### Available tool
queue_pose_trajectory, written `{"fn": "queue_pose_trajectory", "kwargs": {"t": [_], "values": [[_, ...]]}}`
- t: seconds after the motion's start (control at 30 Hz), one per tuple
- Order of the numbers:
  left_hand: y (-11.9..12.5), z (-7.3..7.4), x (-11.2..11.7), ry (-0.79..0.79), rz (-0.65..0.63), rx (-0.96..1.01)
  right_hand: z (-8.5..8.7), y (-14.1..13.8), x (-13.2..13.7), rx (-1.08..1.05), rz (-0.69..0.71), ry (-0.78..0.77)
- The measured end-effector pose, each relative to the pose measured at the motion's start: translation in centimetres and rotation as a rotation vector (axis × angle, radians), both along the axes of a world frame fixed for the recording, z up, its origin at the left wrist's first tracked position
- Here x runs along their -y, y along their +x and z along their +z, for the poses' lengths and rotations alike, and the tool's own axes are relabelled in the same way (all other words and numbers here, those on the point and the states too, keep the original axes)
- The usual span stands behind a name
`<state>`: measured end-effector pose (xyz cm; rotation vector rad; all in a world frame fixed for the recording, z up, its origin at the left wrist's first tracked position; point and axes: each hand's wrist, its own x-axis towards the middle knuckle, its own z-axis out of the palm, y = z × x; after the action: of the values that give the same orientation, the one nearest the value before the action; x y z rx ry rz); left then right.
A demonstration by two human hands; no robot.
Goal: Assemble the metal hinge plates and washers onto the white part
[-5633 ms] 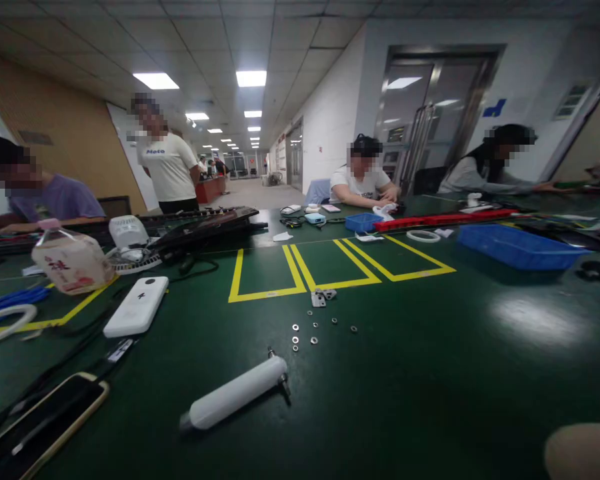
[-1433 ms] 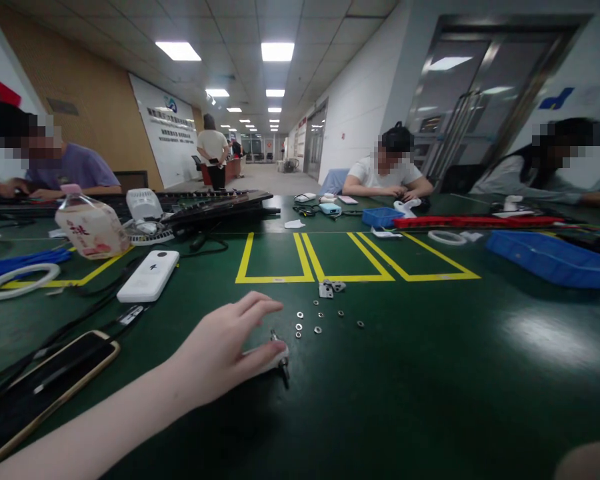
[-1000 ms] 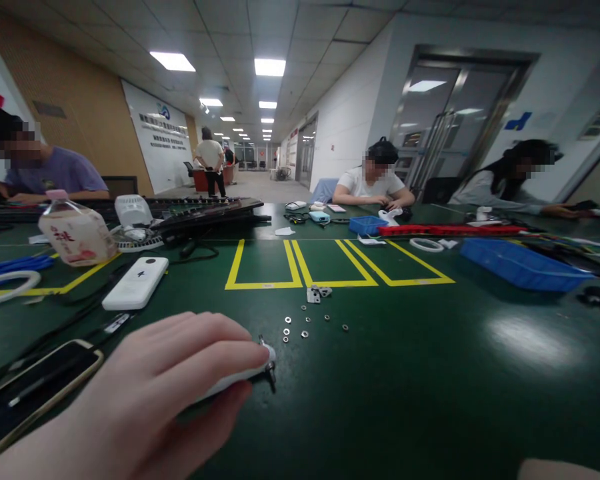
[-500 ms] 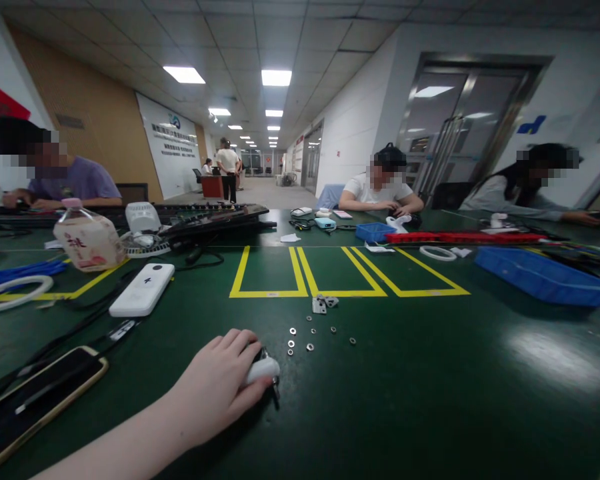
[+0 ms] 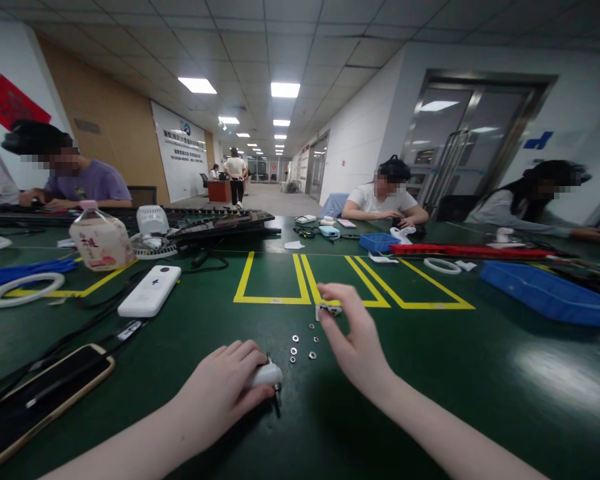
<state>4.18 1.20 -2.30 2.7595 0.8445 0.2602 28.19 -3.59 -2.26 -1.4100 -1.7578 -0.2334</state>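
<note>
From my remote seat I see the left hand [image 5: 230,380] clasped around a smooth white cylinder [image 5: 268,375] with metal pins, on the dark green tabletop [image 5: 430,387]; its end shows past the thumb. The right hand [image 5: 357,340] has thumb and forefinger parted about a small silver metal bracket [image 5: 335,310], though I cannot tell whether they touch it; the bracket sits beside the yellow tape outlines [image 5: 275,301]; small ring-shaped silver nuts [image 5: 313,355] lie between both hands.
</note>
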Motion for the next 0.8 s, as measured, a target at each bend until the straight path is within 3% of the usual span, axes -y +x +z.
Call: {"fn": "queue_pose_trajectory", "kwargs": {"t": [0.13,0.2,0.37,0.53,0.8], "values": [[-0.2,-0.4,-0.2,-0.029,0.035,0.053,-2.1,1.0,-1.1,0.057,0.080,-0.326],[-0.3,-0.7,-0.4,-0.016,0.020,0.066,-2.7,1.3,-1.6,0.078,0.103,-0.415],[-0.4,-1.6,-1.1,0.051,-0.041,0.058,-2.8,1.1,-1.5,0.142,0.161,-0.373],[-0.5,-1.8,-1.2,0.067,-0.051,0.055,-2.5,0.4,-0.8,0.254,0.304,-0.308],[-0.5,-0.5,-0.8,-0.129,0.009,0.138,-3.1,0.1,-1.4,0.163,0.315,-0.373]]}}
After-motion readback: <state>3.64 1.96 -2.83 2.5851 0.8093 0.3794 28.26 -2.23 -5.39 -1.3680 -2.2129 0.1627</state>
